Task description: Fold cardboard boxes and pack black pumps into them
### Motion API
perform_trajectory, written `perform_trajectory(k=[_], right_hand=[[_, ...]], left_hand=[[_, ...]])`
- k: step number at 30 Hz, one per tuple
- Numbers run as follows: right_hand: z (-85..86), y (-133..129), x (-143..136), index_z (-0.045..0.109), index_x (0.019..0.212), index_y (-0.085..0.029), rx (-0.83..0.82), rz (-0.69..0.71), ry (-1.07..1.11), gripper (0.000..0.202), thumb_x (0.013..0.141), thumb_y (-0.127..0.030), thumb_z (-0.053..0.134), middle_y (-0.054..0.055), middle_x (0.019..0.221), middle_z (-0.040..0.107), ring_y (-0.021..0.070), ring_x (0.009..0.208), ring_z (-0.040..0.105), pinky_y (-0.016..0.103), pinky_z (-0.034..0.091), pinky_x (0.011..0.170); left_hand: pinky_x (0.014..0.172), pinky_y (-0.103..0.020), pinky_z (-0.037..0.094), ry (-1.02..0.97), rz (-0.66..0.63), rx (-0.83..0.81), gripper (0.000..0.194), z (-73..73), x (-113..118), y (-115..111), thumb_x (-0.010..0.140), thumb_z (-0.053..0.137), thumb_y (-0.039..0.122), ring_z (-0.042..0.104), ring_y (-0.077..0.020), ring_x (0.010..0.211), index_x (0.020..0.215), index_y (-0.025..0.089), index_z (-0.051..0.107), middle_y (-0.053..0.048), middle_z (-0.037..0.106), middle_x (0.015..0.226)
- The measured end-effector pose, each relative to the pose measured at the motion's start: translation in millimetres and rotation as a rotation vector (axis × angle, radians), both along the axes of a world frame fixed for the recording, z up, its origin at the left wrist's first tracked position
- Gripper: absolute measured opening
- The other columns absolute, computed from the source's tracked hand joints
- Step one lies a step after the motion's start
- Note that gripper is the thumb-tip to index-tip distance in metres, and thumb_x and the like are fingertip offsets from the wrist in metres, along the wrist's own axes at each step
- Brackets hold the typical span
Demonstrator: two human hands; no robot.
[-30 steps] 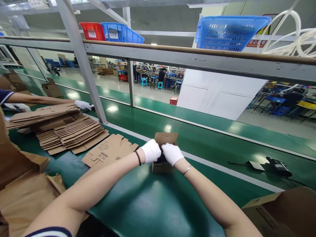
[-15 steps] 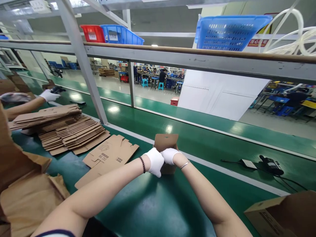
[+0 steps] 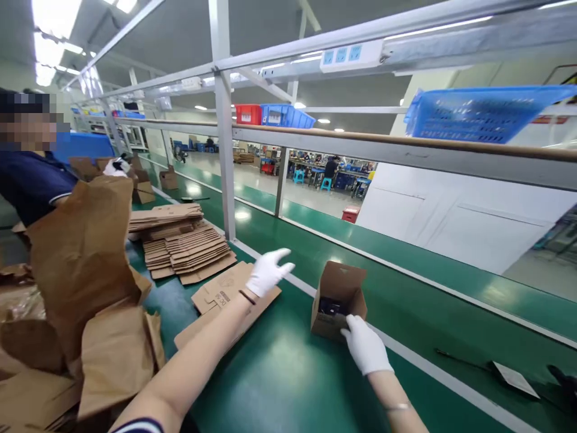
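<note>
- Your left hand (image 3: 268, 275), in a white glove: fingers and thumb spread, holding nothing, raised near the tabletop's far edge; dark beaded bracelet (image 3: 247, 296) at the wrist.
- Your right hand (image 3: 366, 347), in a white glove: fingertips at the near right edge of the box; whether they pinch its wall, you cannot tell from this view. Silver bangle (image 3: 398, 407) at the wrist.
- Open brown cardboard box (image 3: 327, 326): upright in front of you, on the pale strip along the tabletop's far edge, back flap raised, a dark object (image 3: 331, 307) inside.
- Smooth green tabletop (image 3: 288, 373): beneath your arms.
- Flat brown cardboard carton blank (image 3: 210, 296), printed "DC 56": on the tabletop, partly under your left forearm.
- Stack of flattened brown cardboard cartons (image 3: 198, 249): beyond the blank, to its left.
- Large creased sheets of brown paper (image 3: 85, 240): at your left side.
- Black device (image 3: 563, 380), partly cut off by the frame, beside a white rectangular card (image 3: 514, 379): to your right, past the strip.
- Overhead shelf: blue perforated plastic basket (image 3: 473, 117) on your right; red plastic bin (image 3: 247, 114) and blue plastic bin (image 3: 285, 115) side by side, farther left.
- Co-worker in a navy shirt (image 3: 29, 180): far left, behind the paper.
</note>
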State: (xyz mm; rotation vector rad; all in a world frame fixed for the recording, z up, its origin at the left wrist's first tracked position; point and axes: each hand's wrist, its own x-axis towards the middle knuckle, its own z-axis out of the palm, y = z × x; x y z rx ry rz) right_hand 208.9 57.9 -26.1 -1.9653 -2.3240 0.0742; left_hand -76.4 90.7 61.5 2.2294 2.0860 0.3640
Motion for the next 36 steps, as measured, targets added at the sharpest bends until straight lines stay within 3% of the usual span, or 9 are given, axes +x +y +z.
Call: perform_trajectory(k=[4,9,14,18,22,25,29,32,36], right_hand=[[20.2,62.2,-2.6,0.056,0.116,-0.019,0.042,-0.113,0.042,0.028,0.094,-0.018,0.039,0.014,0.114,0.063,0.0239,0.094,0.069,0.032,0.048,0.073],[36.5,96.0,-15.3,0.04,0.143,-0.018,0.125,-0.158,0.107,0.056,0.088,-0.008,0.04,0.021,0.139,0.051,0.0259,0.102,0.069,0.034,0.052,0.078],[33.2,71.4,-34.8,0.039,0.146,-0.016,0.214,-0.107,0.243,0.058,0.089,-0.021,0.046,0.02,0.155,0.031,0.0346,0.118,0.059,0.048,0.049,0.093],[29.1,30.8,-65.5,0.031,0.15,-0.018,0.07,0.112,0.88,0.066,0.09,-0.035,0.05,0.016,0.144,0.049,0.0283,0.123,0.057,0.044,0.044,0.104],[38.0,-3.3,-75.4,-0.015,0.154,-0.022,0.119,0.239,1.327,0.098,0.088,-0.04,0.055,0.013,0.154,0.036,0.0237,0.126,0.054,0.041,0.045,0.106],[43.6,-13.2,-44.6,-0.026,0.15,-0.025,0.299,0.042,1.319,0.099,0.089,-0.04,0.051,0.01,0.159,0.025,0.0226,0.136,0.043,0.043,0.037,0.113],[33.0,-15.1,1.9,0.006,0.156,-0.026,0.248,-0.017,1.266,0.081,0.089,-0.041,0.049,0.007,0.159,0.027,0.0246,0.143,0.033,0.046,0.031,0.116],[23.7,-17.5,10.4,0.028,0.151,-0.024,0.169,-0.05,1.234,0.074,0.086,-0.051,0.052,0.008,0.157,0.03,0.0267,0.146,0.024,0.047,0.023,0.119],[28.1,-26.6,5.8,0.048,0.136,-0.024,0.071,0.007,1.384,0.074,0.076,-0.067,0.059,0.01,0.154,0.037,0.0302,0.145,0.026,0.047,0.024,0.118]], left_hand=[[0.099,-0.066,0.029,-0.053,0.393,0.005,0.1,-18.5,-64.6,19.7,0.072,0.053,0.068,0.038,-0.0513,0.131,0.146,0.004,0.029,-0.035,0.04,0.142],[0.09,-0.051,0.041,-0.11,0.466,-0.024,0.086,-52.5,-92.3,23.8,0.07,0.052,0.061,0.057,-0.0428,0.116,0.139,0.01,0.039,-0.028,0.06,0.125],[0.084,-0.047,0.044,-0.101,0.449,0.021,0.068,-26.0,-107.2,29.6,0.071,0.051,0.058,0.062,-0.0409,0.107,0.12,0.011,0.051,-0.024,0.066,0.11],[0.085,-0.046,0.046,-0.108,0.38,0.172,0.066,29.3,-68.8,25.3,0.073,0.045,0.07,0.061,-0.0385,0.107,0.109,0.016,0.055,-0.019,0.065,0.114],[0.098,-0.048,0.041,-0.212,0.236,0.407,0.08,61.6,5.5,1.2,0.069,0.051,0.069,0.051,-0.0412,0.122,0.123,0.01,0.051,-0.024,0.057,0.128],[0.107,-0.045,0.037,-0.663,-0.038,0.208,0.079,57.8,39.1,-22.5,0.074,0.048,0.063,0.047,-0.0357,0.13,0.131,0.008,0.048,-0.022,0.052,0.139],[0.097,-0.046,0.047,-1.247,-0.498,-0.369,0.066,32.6,54.2,-44.1,0.073,0.05,0.063,0.061,-0.0334,0.115,0.117,0.015,0.063,-0.014,0.068,0.121],[0.092,-0.047,0.049,-1.4,-0.546,-0.567,0.067,14.8,62.5,-51.6,0.067,0.052,0.07,0.065,-0.0342,0.105,0.107,0.018,0.068,-0.013,0.072,0.106],[0.092,-0.047,0.047,-1.356,-0.685,-0.549,0.074,6.7,68.1,-53.1,0.058,0.06,0.078,0.063,-0.0341,0.105,0.105,0.021,0.066,-0.011,0.07,0.107]])
